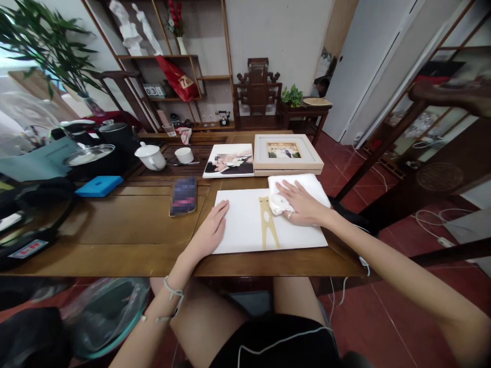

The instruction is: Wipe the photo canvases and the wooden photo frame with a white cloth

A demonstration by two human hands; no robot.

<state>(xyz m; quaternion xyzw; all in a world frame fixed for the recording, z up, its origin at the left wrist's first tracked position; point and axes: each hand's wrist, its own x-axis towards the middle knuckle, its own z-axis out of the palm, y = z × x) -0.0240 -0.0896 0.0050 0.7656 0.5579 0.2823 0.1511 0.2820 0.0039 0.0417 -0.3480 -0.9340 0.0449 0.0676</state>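
Note:
A white panel [238, 225] lies flat near the table's front edge, with a tan A-shaped stand piece [265, 225] on its face. My left hand [215, 225] rests along the panel's left edge, open, fingers stretched over the white surface. Over the panel's upper right part, my right hand [303, 204] presses on a folded white cloth [312, 184]. Its fingers lie across the top of the cloth and the thumb is at the near edge. The cloth covers that corner of the panel and reaches the stand piece's top.
Behind the panel are a photo print [230, 163] and a framed picture [261, 148]. A dark booklet [183, 197], a blue box [99, 186], a white lidded cup [149, 156] and a small white bowl [184, 155] stand to the left. Headphones [63, 220] lie far left on the wooden table [134, 235].

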